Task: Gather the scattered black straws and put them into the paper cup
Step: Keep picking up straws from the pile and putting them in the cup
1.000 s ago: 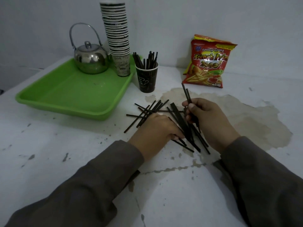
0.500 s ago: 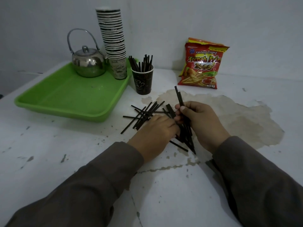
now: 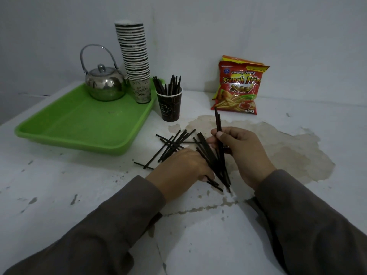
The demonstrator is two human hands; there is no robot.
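Several black straws (image 3: 174,144) lie scattered on the white table in front of a dark paper cup (image 3: 169,107), which holds several straws standing upright. My right hand (image 3: 241,153) grips a few straws (image 3: 218,121) that stick up past my thumb, their lower ends resting on the table. My left hand (image 3: 183,168) lies over a slanted bunch of straws (image 3: 206,153) and holds them between its fingers, next to my right hand. Its fingertips are partly hidden.
A green tray (image 3: 65,133) at the left carries a steel kettle (image 3: 105,86) and a tall stack of paper cups (image 3: 135,58). A red French fries bag (image 3: 239,86) leans on the wall behind. A brown stain (image 3: 288,147) marks the table at the right.
The straws under my hands have been drawn together into a tighter, more upright bunch. My left hand shifted slightly toward my right hand.
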